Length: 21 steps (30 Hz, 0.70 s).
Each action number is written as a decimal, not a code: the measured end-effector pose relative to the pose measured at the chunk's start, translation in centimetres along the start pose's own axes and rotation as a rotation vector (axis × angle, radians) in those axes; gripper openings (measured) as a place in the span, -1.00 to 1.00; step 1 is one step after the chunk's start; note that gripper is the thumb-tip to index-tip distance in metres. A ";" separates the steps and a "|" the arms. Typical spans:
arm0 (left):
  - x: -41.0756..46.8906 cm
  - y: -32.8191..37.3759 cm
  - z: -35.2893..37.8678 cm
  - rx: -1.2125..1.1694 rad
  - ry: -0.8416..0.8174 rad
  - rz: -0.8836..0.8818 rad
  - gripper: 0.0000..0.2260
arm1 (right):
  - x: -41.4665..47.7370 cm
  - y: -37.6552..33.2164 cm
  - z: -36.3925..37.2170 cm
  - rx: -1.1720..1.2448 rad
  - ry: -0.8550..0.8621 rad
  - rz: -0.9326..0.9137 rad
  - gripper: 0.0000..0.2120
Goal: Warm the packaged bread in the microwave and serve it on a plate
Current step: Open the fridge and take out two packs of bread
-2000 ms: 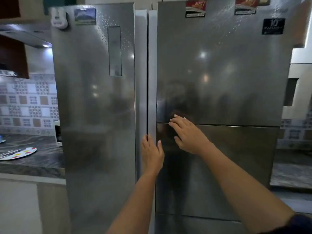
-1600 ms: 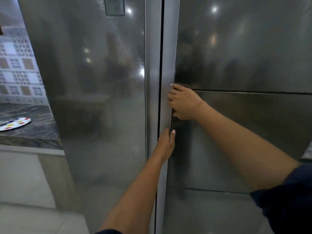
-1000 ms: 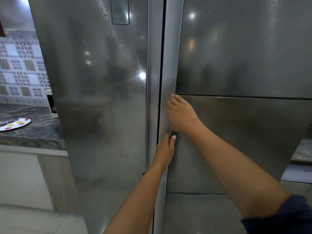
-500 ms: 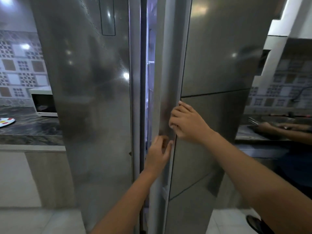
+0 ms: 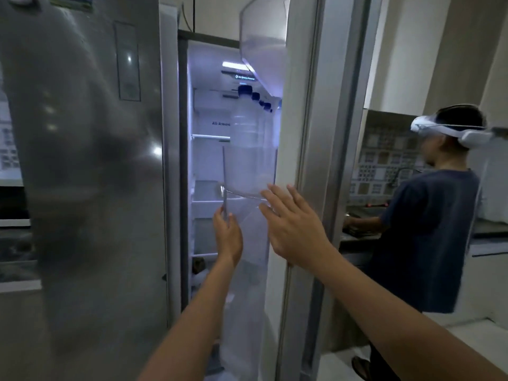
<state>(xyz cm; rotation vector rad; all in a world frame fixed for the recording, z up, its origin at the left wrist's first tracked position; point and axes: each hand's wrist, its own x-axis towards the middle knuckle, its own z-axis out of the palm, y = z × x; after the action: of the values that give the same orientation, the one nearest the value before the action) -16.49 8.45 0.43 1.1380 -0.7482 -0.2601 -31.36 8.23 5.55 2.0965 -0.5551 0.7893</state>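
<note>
The steel fridge's right door (image 5: 319,111) stands swung open, and the lit interior (image 5: 209,160) with its white shelves shows in the gap. My left hand (image 5: 228,237) reaches into the opening, fingers straight up against the thin edge of a clear door bin (image 5: 247,171). Spread flat, my right hand (image 5: 294,226) lies on the door's inner edge. No packaged bread or plate is in view. At the far left a dark microwave (image 5: 12,202) peeks from behind the left door.
The closed left fridge door (image 5: 82,160) fills the left side. Clear bottles with blue caps (image 5: 247,122) stand in the door bin. A person in a dark shirt (image 5: 428,229) works at the counter on the right, close to the open door.
The right door has swung from barely cracked to wide open. My right hand has let go of the door edge and spread flat; my left hand has moved into the opening.
</note>
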 end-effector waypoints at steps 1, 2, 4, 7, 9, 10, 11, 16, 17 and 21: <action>0.3 0.3 0.5 -0.019 -0.021 -0.017 -0.65 | -0.2 0.3 0.2 -0.056 -0.032 0.012 -0.61; 0.7 0.6 1.0 -0.036 -0.058 -0.038 -0.65 | -0.4 0.7 0.3 -0.090 -0.055 0.025 -0.57; 1.0 1.4 2.1 -0.075 -0.156 -0.023 -0.63 | -0.6 1.6 0.5 -0.112 -0.083 0.035 -0.51; 1.2 2.3 4.1 -0.130 -0.326 0.014 -0.52 | -0.6 3.0 0.6 -0.125 -0.061 0.038 -0.47; 0.8 3.5 5.7 -0.074 -0.408 0.018 -0.54 | -0.4 4.0 0.7 -0.136 -0.017 0.049 -0.48; 0.6 4.0 6.6 -0.021 -0.435 0.032 -0.55 | -0.4 4.5 0.8 -0.152 0.009 0.062 -0.48; 0.6 4.2 7.5 0.029 -0.462 0.061 -0.55 | -0.5 5.0 1.0 -0.175 0.035 0.080 -0.48; 0.9 3.9 12.6 0.111 -0.547 0.222 -0.53 | -2.9 8.5 1.5 -0.315 0.083 0.253 -0.41; 1.1 3.6 13.8 0.110 -0.551 0.264 -0.52 | -3.8 9.4 1.5 -0.340 0.089 0.275 -0.40; 1.1 2.5 18.3 0.138 -0.522 0.448 -0.47 | -7.5 13.7 1.7 -0.423 0.111 0.325 -0.37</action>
<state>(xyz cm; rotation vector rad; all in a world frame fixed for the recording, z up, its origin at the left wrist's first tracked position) -28.14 -4.31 6.96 1.0054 -1.4774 -0.1256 -44.59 -0.18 6.87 1.5862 -0.9288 0.8747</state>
